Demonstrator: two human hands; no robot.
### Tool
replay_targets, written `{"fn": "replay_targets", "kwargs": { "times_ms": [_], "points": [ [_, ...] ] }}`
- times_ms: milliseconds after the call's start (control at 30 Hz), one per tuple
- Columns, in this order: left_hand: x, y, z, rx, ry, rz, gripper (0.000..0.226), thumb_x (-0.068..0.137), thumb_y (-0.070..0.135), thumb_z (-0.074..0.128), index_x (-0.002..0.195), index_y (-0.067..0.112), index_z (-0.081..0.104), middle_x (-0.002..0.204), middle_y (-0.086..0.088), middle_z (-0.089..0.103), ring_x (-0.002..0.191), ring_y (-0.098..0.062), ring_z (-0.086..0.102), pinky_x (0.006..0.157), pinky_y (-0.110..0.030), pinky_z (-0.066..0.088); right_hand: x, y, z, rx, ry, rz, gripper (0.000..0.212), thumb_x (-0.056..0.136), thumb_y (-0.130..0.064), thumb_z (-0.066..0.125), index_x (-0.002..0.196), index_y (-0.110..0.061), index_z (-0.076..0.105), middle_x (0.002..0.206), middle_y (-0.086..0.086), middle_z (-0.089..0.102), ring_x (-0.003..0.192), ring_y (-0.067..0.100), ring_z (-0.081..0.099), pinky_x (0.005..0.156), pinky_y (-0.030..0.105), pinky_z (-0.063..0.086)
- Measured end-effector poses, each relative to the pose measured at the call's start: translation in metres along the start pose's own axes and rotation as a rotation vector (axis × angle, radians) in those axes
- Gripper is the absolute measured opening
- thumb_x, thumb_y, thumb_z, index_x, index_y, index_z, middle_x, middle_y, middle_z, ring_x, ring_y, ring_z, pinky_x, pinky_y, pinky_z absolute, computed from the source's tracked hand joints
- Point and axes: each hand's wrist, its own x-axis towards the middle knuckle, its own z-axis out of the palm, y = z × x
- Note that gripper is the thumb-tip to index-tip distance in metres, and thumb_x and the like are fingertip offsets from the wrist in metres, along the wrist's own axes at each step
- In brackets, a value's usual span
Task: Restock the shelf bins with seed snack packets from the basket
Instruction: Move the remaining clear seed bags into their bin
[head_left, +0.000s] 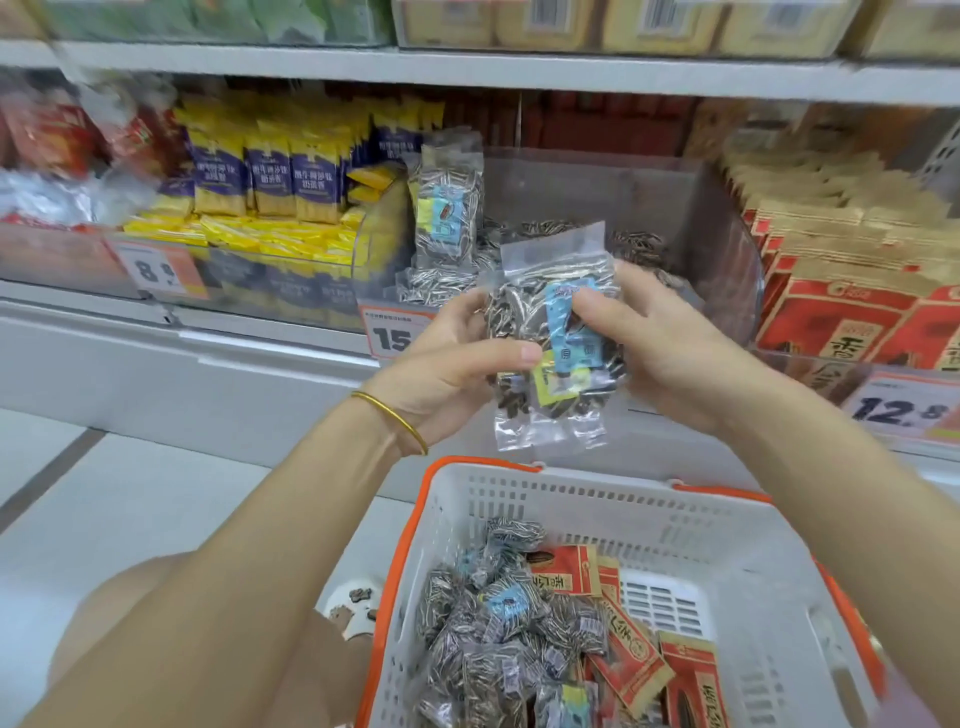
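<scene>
The shelf (467, 67) runs across the top; its clear bin (597, 182) holds one seed packet (447, 208) upright at its left wall; below, the white basket (727, 519) carries striped seed packets (493, 623) on its left and red packets (639, 660) on its right. Between basket and bin, the left hand (441, 364) grips the left edge and the right hand (670, 348) pinches the right side of a small bundle of seed packets (550, 312), upright before the bin's front

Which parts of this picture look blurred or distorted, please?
Head view: the red packets at upper left smear with motion blur; head view: the basket stretches towards the bottom edge, wide-angle distortion; head view: the seed packets, gripped by left hand and right hand, are fairly sharp, film glinting.
</scene>
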Motion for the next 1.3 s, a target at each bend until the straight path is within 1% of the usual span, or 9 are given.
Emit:
{"fn": "replay_targets", "kwargs": {
  "times_ms": [133,233,367,467,600,800,967,1133,1300],
  "points": [
    [0.012,0.029,0.006,0.084,0.086,0.095,0.091,0.058,0.003,0.07,0.138,0.011,0.028,0.128,-0.001,0.048,0.113,-0.017,0.054,0.096,-0.034,0.043,0.02,-0.021,0.009,0.207,-0.064,0.015,0.06,0.077,-0.033,0.066,0.131,-0.011,0.051,0.109,0.011,0.069,0.087,0.023,0.07,0.066,0.037,0.058],
    [0.029,0.059,0.0,0.266,0.168,0.15,0.071,0.077,0.015,0.073,0.136,0.017,0.033,0.12,0.001,0.049,0.113,-0.014,0.053,0.099,-0.033,0.042,0.057,-0.04,0.009,0.237,-0.021,0.02,0.064,0.078,-0.036,0.066,0.133,-0.008,0.049,0.104,0.01,0.067,0.08,0.022,0.07,0.064,0.035,0.056],
    [0.064,0.082,-0.036,0.594,0.3,0.202,0.059,0.09,0.049,0.05,0.141,0.023,0.037,0.13,0.007,0.052,0.115,-0.013,0.054,0.096,-0.035,0.044,0.106,-0.043,0.016,0.205,0.064,-0.042,0.074,0.07,-0.034,0.075,0.134,-0.011,0.046,0.12,0.015,0.062,0.097,0.031,0.068,0.07,0.042,0.056],
    [0.087,0.082,-0.062,0.703,0.372,0.27,0.049,0.094,0.024,0.048,0.141,0.02,0.037,0.127,-0.003,0.058,0.112,-0.018,0.06,0.088,-0.032,0.05,0.129,-0.031,0.023,0.177,0.026,-0.101,0.069,0.07,-0.023,0.072,0.133,-0.016,0.045,0.118,0.01,0.065,0.098,0.027,0.067,0.072,0.041,0.056],
    [0.1,0.08,-0.075,0.896,0.394,0.371,0.06,0.091,0.0,0.052,0.144,0.018,0.03,0.133,-0.012,0.052,0.121,-0.021,0.052,0.1,-0.037,0.045,0.15,-0.014,0.034,0.194,-0.013,-0.13,0.055,0.071,-0.015,0.068,0.123,-0.025,0.051,0.106,0.001,0.068,0.091,0.02,0.069,0.069,0.04,0.056],
    [0.106,0.086,-0.087,1.301,0.458,0.418,0.045,0.086,0.01,0.062,0.127,0.025,0.051,0.121,-0.002,0.062,0.11,-0.022,0.058,0.098,-0.044,0.045,0.155,0.002,0.035,0.161,-0.031,-0.147,0.049,0.081,0.001,0.063,0.121,-0.023,0.051,0.104,0.001,0.067,0.087,0.014,0.067,0.069,0.031,0.055],
    [0.105,0.085,-0.095,1.259,0.493,0.431,0.043,0.082,0.018,0.067,0.121,0.03,0.055,0.118,0.002,0.062,0.115,-0.024,0.053,0.101,-0.05,0.039,0.154,0.001,0.035,0.19,-0.069,-0.129,0.047,0.083,0.001,0.058,0.123,-0.023,0.051,0.1,0.0,0.068,0.086,0.014,0.066,0.069,0.032,0.054],
    [0.103,0.081,-0.102,1.267,0.514,0.455,0.043,0.085,0.018,0.064,0.125,0.029,0.052,0.123,-0.002,0.059,0.121,-0.026,0.047,0.102,-0.049,0.038,0.157,0.006,0.042,0.06,0.028,-0.094,0.073,0.069,-0.021,0.071,0.136,-0.021,0.042,0.119,0.002,0.064,0.106,0.019,0.062,0.081,0.038,0.054],
    [0.105,0.075,-0.115,1.386,0.497,0.34,0.047,0.085,0.019,0.059,0.127,0.036,0.048,0.129,-0.005,0.051,0.124,-0.031,0.037,0.102,-0.038,0.028,0.152,0.012,0.044,-0.11,0.234,-0.205,0.035,0.076,-0.022,0.074,0.094,-0.031,0.045,0.101,-0.004,0.054,0.09,0.015,0.055,0.063,0.024,0.039]
  ]
}}
